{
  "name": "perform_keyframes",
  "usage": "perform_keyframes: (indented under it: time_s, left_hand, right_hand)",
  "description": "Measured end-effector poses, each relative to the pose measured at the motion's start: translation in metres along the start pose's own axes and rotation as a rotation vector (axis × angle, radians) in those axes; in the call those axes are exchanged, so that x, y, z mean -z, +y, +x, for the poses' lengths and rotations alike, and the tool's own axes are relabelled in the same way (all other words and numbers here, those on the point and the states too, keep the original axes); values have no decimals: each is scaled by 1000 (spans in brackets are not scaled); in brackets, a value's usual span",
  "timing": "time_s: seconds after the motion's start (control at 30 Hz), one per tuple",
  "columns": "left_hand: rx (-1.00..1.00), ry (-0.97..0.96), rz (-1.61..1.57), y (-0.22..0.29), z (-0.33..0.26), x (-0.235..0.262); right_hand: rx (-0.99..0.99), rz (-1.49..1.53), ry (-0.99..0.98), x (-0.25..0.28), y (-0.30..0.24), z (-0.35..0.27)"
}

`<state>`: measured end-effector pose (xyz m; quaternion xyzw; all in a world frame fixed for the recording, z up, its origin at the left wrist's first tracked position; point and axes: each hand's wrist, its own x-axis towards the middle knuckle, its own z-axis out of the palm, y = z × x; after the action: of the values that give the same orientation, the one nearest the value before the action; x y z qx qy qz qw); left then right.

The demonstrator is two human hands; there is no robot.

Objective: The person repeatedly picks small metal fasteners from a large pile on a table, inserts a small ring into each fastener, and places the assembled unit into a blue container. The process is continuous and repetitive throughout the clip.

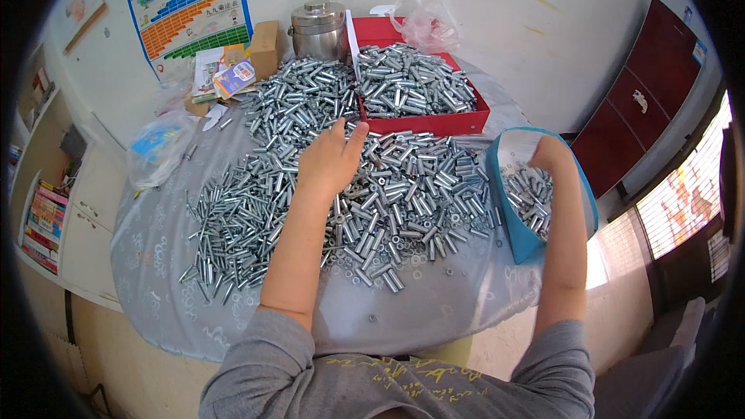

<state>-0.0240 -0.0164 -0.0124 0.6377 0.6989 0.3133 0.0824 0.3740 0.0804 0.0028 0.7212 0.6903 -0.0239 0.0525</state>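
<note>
Hundreds of small silver metal sleeves (310, 186) lie heaped across a round table (403, 318) under a pale grey patterned cover, the spread wide enough that either hand reaches it without stretching. At the far side, a red cardboard box (434, 120) holds a further batch of the same sleeves, kept apart from the loose heap. A blue plastic tub (521, 244) stands tilted at the right near edge, mouth toward the person, so parts drop in easily. Behind the heap, far left of the box, stand a steel lidded pot (317, 29) and a brown carton (265, 46). A clear plastic bag (159, 147) rests at the left edge.

The left hand (330, 159) rests open, palm down, on the heap just before the red box. The right hand (547, 157) is inside the tub; whether it is open or gripping cannot be told. Loose nuts (403, 252) lie scattered on the near side of the heap.
</note>
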Motion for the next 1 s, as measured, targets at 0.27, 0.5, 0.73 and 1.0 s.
perform_keyframes:
  time_s: [0.27, 0.5, 0.73, 1.0]
  left_hand:
    - [-72, -13, -55, 9, -5, -2]
    - [-140, -46, -179, 25, -10, 6]
    - [-292, 161, -524, 25, -13, -3]
    - [-251, 266, -1032, 22, -8, -15]
  right_hand:
    - [0, 329, -124, -74, 32, 16]
    - [138, 559, 178, -41, 10, 23]
    - [732, 1741, -159, 19, -182, -74]
    - [672, 1983, -209, -12, -288, -99]
